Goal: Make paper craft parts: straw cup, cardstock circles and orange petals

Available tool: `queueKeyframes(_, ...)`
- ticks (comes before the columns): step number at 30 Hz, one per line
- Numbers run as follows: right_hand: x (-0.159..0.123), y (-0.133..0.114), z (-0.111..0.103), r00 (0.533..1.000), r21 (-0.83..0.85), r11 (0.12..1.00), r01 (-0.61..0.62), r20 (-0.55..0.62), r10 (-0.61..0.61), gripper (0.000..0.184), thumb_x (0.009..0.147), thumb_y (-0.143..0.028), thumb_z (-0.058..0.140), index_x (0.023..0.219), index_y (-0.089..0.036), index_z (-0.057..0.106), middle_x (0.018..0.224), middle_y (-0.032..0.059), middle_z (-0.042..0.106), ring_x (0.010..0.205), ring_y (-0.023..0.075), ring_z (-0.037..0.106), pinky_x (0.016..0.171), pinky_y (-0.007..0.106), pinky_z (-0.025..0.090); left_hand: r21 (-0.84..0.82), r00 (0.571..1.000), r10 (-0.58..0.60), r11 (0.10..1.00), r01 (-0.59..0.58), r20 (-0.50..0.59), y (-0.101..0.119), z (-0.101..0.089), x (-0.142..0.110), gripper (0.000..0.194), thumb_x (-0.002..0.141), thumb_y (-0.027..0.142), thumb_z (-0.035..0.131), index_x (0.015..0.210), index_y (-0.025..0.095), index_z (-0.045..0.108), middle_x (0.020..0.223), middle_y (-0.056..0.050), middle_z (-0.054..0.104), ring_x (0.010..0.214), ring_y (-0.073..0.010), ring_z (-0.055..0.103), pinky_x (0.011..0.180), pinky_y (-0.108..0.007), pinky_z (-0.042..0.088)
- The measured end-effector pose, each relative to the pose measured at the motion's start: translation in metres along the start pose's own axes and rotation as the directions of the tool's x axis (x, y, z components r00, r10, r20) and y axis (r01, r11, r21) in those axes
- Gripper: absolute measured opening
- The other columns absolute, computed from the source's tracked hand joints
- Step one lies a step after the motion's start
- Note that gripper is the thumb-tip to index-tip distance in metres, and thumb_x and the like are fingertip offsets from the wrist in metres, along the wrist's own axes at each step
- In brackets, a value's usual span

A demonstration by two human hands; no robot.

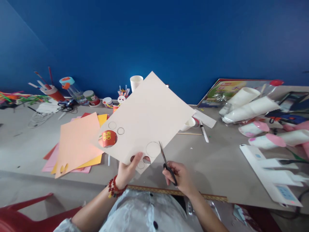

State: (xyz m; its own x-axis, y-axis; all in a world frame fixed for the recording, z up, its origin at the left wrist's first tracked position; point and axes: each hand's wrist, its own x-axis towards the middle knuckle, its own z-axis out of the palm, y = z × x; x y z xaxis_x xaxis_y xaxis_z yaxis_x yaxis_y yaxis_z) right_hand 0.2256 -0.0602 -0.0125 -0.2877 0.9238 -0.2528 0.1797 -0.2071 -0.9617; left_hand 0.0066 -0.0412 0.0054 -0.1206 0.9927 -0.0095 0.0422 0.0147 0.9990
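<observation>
A large white sheet of paper [149, 112] is held up at a slant, its lower edge pinched by my left hand [128, 168] with the thumb on top. Pencilled circles of different sizes mark the sheet, and several round holes are cut in it. Through the biggest hole a red thing with yellow lettering [109, 138] shows. My right hand [182, 178] grips black-handled scissors [166, 164], fingers in the loops. The blade tips are at the lower right edge of the sheet, beside a large drawn circle [153, 149].
Coloured paper sheets [77, 141] lie stacked at left. Along the blue wall stand a brush cup [56, 92], a bottle [76, 93], a jar [91, 97] and stacked paper cups [136, 82]. A marker [204, 132], wrapped cups [249, 109] and a power strip [267, 177] lie at right.
</observation>
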Motion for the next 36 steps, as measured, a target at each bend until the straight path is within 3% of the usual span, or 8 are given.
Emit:
queueKeyframes(10, 0.0, -0.003, 0.002, 1.0, 0.07, 0.997, 0.017, 0.018, -0.019, 0.049, 0.081, -0.065, 0.064, 0.065, -0.02, 0.051, 0.05, -0.0012, 0.059, 0.046, 0.0119, 0.052, 0.049, 0.023, 0.035, 0.03, 0.99, 0.094, 0.995, -0.097, 0.101, 0.003, 0.0, -0.003, 0.035, 0.093, 0.039, 0.059, 0.074, 0.018, 0.08, 0.077, -0.006, 0.078, 0.079, -0.0209, 0.073, 0.086, -0.029, 0.057)
queueKeyframes(18, 0.0, -0.002, -0.003, 0.999, 0.025, 0.999, 0.028, 0.033, -0.028, 0.051, 0.082, -0.066, 0.062, 0.064, -0.02, 0.049, 0.049, -0.002, 0.056, 0.046, 0.0113, 0.05, 0.048, 0.023, 0.034, -0.039, 0.994, -0.015, 0.999, 0.02, 0.106, 0.003, -0.002, 0.0, 0.037, 0.089, 0.046, 0.062, 0.071, 0.017, 0.078, 0.073, -0.007, 0.077, 0.071, -0.0211, 0.072, 0.079, -0.03, 0.058)
queueKeyframes(26, -0.004, -0.004, -0.008, 0.999, -0.035, 0.999, -0.01, 0.038, 0.011, 0.055, 0.08, -0.072, 0.058, 0.06, -0.022, 0.047, 0.046, -0.0022, 0.054, 0.044, 0.0115, 0.048, 0.048, 0.024, 0.035, -0.034, 0.991, -0.032, 0.999, 0.037, 0.127, 0.003, 0.0, 0.0, 0.036, 0.088, 0.046, 0.064, 0.072, 0.016, 0.078, 0.073, -0.008, 0.077, 0.071, -0.0217, 0.072, 0.078, -0.03, 0.058)
queueKeyframes(30, -0.021, 0.006, -0.008, 0.992, -0.011, 0.992, -0.123, 0.026, 0.123, 0.059, 0.075, -0.078, 0.057, 0.062, -0.022, 0.046, 0.045, -0.0028, 0.052, 0.043, 0.0113, 0.045, 0.048, 0.024, 0.034, -0.04, 0.981, -0.061, 0.997, 0.07, 0.184, 0.001, 0.006, -0.008, 0.035, 0.089, 0.045, 0.063, 0.075, 0.017, 0.078, 0.075, -0.008, 0.078, 0.074, -0.0227, 0.073, 0.081, -0.031, 0.058)
queueKeyframes(36, -0.056, 0.032, -0.001, 0.972, -0.011, 0.973, -0.231, 0.039, 0.232, 0.06, 0.076, -0.08, 0.053, 0.064, -0.022, 0.046, 0.044, -0.0027, 0.051, 0.04, 0.0111, 0.044, 0.047, 0.025, 0.03, -0.052, 0.927, -0.207, 0.971, 0.234, 0.313, -0.006, 0.011, -0.028, 0.042, 0.089, 0.051, 0.06, 0.068, 0.017, 0.076, 0.068, -0.009, 0.076, 0.067, -0.023, 0.071, 0.07, -0.031, 0.059)
